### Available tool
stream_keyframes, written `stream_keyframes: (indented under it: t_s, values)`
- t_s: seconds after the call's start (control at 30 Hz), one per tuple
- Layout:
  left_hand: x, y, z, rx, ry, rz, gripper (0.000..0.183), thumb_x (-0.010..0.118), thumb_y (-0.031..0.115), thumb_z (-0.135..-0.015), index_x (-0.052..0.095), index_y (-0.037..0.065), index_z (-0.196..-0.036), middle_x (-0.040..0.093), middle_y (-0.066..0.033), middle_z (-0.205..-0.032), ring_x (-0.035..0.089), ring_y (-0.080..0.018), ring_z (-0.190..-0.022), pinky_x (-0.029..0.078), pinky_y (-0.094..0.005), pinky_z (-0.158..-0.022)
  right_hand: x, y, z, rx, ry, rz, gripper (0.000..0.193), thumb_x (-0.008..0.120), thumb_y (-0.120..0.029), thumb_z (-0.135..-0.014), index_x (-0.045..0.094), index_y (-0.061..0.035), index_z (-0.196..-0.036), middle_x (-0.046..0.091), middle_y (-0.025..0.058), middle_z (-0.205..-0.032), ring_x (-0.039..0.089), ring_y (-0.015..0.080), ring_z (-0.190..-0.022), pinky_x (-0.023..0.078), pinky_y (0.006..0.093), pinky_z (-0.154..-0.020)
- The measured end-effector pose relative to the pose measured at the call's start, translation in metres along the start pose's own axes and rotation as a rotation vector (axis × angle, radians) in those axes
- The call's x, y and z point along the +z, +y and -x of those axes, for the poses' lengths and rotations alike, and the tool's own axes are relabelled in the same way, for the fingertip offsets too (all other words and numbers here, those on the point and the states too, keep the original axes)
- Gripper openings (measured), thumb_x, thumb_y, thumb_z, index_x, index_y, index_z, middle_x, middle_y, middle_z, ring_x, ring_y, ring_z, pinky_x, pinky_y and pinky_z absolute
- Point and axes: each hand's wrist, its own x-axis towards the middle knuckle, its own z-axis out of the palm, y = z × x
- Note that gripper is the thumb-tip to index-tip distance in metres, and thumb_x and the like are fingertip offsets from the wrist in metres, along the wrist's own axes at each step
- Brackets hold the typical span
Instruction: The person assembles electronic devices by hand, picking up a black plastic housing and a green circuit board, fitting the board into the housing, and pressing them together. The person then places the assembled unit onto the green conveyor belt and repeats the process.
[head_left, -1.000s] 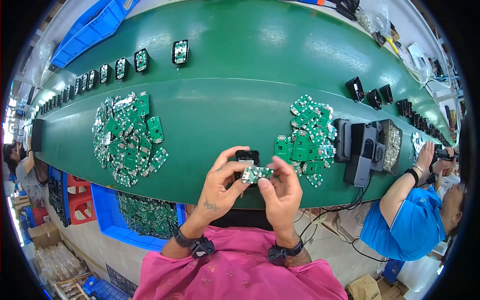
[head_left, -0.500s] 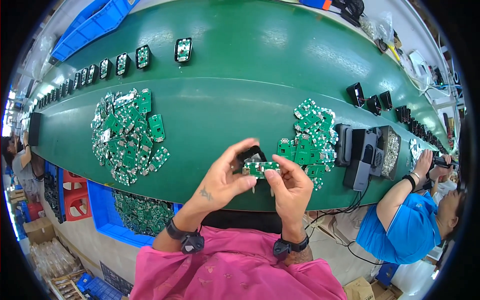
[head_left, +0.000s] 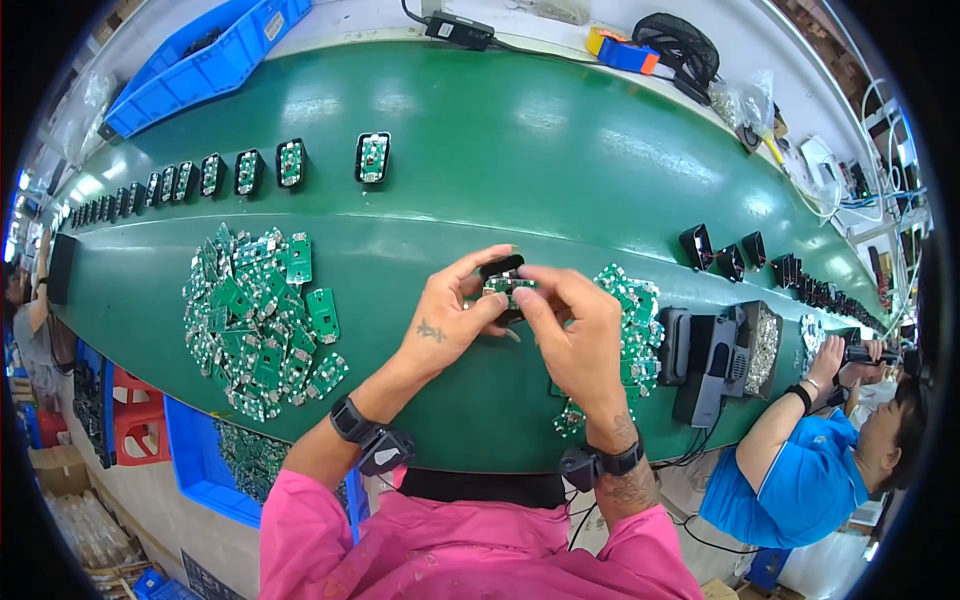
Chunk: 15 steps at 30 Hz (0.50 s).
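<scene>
Over the middle of the green bench, my left hand (head_left: 450, 305) is closed round a small black plastic housing (head_left: 500, 266). A green circuit board (head_left: 508, 284) sits at the housing's opening, partly covered by my fingers. My right hand (head_left: 572, 315) pinches the board's right end with thumb and fingers. How deep the board sits inside cannot be made out. A pale strip, perhaps a wire, sticks out below the right thumb. Beside my right hand lies a pile of green boards (head_left: 640, 320); a larger pile of boards (head_left: 262, 320) is to the left.
Housings fitted with boards (head_left: 373, 158) form a row at the far left. Empty black housings (head_left: 697, 246) line the far right. Grey devices (head_left: 705, 368) and a box of small metal parts (head_left: 765, 350) stand right, near a co-worker in blue (head_left: 790, 460). A blue crate (head_left: 200, 470) is below left.
Both hands have moved slightly away from me with the housing and board. The board has gone from in front of the housing to its opening. The head view has shifted.
</scene>
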Motion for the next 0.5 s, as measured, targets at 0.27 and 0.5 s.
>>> stream_keyframes:
  t_s: [0.27, 0.5]
  values:
    - [-0.002, -0.001, 0.011, 0.063, 0.002, -0.210, 0.055, 0.058, -0.006, -0.090, 0.047, -0.003, -0.143, 0.061, -0.0135, -0.126, 0.064, -0.0140, -0.102, 0.059, -0.0287, -0.085, 0.002, 0.003, 0.000, 0.159, -0.239, -0.205, 0.015, 0.071, -0.002, -0.086, 0.072, 0.0020, -0.101, 0.067, 0.0079, -0.080, 0.065, 0.0120, -0.067, 0.050, 0.0245, -0.059]
    - [-0.001, 0.005, 0.019, 0.051, 0.065, 0.040, 0.057, 0.060, -0.002, -0.090, 0.045, -0.001, -0.145, 0.057, -0.0122, -0.127, 0.062, -0.0170, -0.109, 0.061, -0.0290, -0.082, -0.008, 0.006, 0.006, 0.181, -0.033, -0.075, 0.018, 0.073, -0.002, -0.086, 0.069, 0.0039, -0.102, 0.067, 0.0065, -0.080, 0.063, 0.0093, -0.066, 0.048, 0.0220, -0.056]
